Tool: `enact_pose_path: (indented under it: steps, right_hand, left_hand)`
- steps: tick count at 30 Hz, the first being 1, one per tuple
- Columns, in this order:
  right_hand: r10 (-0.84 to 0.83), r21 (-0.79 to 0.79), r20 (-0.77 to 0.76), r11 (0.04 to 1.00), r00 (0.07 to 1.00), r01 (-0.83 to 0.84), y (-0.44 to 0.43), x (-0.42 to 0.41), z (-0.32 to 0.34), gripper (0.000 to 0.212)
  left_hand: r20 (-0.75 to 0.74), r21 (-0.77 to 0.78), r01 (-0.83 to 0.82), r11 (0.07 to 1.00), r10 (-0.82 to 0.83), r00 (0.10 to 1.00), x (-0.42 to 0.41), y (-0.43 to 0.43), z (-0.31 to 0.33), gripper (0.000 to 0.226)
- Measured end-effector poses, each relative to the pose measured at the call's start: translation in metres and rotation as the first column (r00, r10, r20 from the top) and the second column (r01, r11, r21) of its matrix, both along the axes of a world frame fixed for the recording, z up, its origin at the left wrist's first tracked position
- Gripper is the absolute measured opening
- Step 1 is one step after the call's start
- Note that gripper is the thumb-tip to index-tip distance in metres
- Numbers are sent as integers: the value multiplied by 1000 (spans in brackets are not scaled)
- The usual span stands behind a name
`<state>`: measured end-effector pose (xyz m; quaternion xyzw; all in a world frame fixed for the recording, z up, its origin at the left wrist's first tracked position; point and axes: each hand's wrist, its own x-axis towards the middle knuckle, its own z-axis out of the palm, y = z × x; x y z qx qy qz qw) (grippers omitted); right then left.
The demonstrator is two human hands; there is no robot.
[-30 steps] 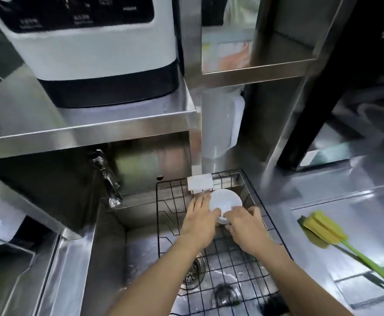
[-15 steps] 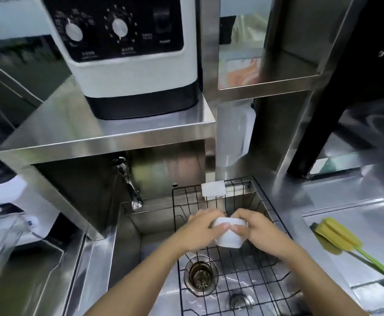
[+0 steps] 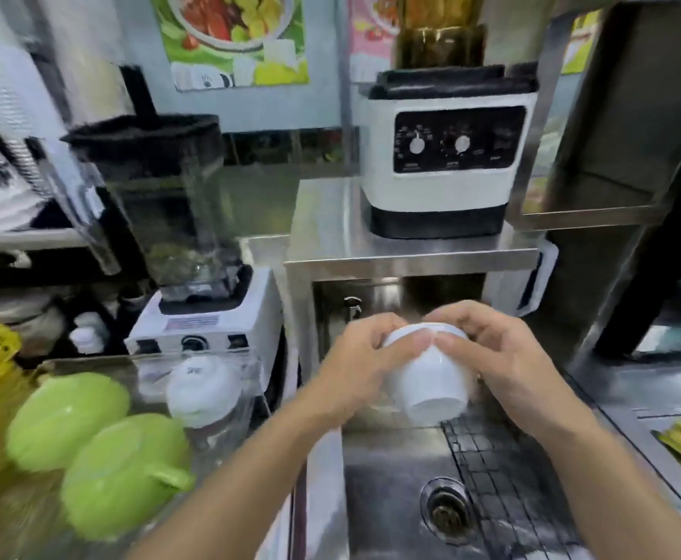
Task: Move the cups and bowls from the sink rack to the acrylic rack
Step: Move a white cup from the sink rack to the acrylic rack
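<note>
Both hands are clamping one white bowl (image 3: 427, 377) between them, the left hand (image 3: 361, 367) gripping its left side and the right hand (image 3: 500, 357) wrapping its right side, thumbs nearly meeting over the wall. The bowl is tipping on its side, base pointing toward the person, and it is hanging in the air above the back edge of the steel sink (image 3: 383, 499). Below it the black wire sink rack (image 3: 504, 478) is sitting over the right part of the basin, beside the drain (image 3: 448, 509). To the left, the clear acrylic rack (image 3: 230, 434) is holding two green cups (image 3: 100, 446) upside down and a white bowl (image 3: 203, 388) upside down behind them. A blender (image 3: 193, 252) is standing beyond that rack. On the steel shelf (image 3: 407, 256) above the sink, a white appliance (image 3: 446, 163) with two dials is sitting.
</note>
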<state>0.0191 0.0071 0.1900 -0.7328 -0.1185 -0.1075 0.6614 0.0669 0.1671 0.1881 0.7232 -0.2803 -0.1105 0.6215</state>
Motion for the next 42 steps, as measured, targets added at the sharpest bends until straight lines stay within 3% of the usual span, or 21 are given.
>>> enact_pose_path:
  steps: [4, 9, 13, 16, 19, 21, 24, 28, 33, 37, 42]
  right_hand:
    - [12, 17, 73, 1000, 997, -13, 79, 0, 22, 33]
    - [129, 1, 150, 991, 980, -130, 173, 8, 30, 48]
    - [246, -130, 172, 965, 954, -226, 241, 14, 29, 75]
    - [294, -293, 171, 926, 940, -236, 284, 17, 24, 85]
    - [332, -332, 135, 903, 933, -274, 312, 25, 15, 93]
    - [364, -357, 74, 879, 929, -316, 327, 29, 6, 94]
    - [423, -319, -44, 852, 905, -414, 343, 34, -8, 81]
    - [476, -244, -132, 834, 869, -494, 358, 42, -16, 65]
    - [520, -290, -196, 779, 831, -556, 369, 51, -20, 61]
    - [537, -318, -287, 728, 793, -607, 373, 59, -20, 51]
    - [551, -402, -359, 638, 754, -657, 376, 66, -15, 53]
  left_hand:
    - [-106, -226, -119, 967, 97, 990, -13, 76, 19, 21]
    - [-245, -435, -295, 850, 204, 948, -23, 167, 24, 21]
    - [-385, -478, -500, 722, 339, 858, -29, 230, 28, 58]
    - [-453, -524, -551, 649, 335, 826, -35, 264, 25, 45]
    - [-524, -552, -611, 568, 333, 784, -41, 285, 18, 35]
    - [-559, -478, -712, 514, 447, 698, -43, 296, 8, 32]
    - [-428, -289, -791, 539, 666, 610, -46, 310, -5, 22]
    - [-226, -37, -778, 627, 753, 618, -54, 318, -13, 60]
    - [-229, 26, -797, 603, 780, 582, -52, 323, -24, 74]
    - [-313, 36, -844, 535, 808, 499, -50, 322, -32, 63]
    - [-293, 151, -868, 473, 860, 418, -49, 318, -38, 61]
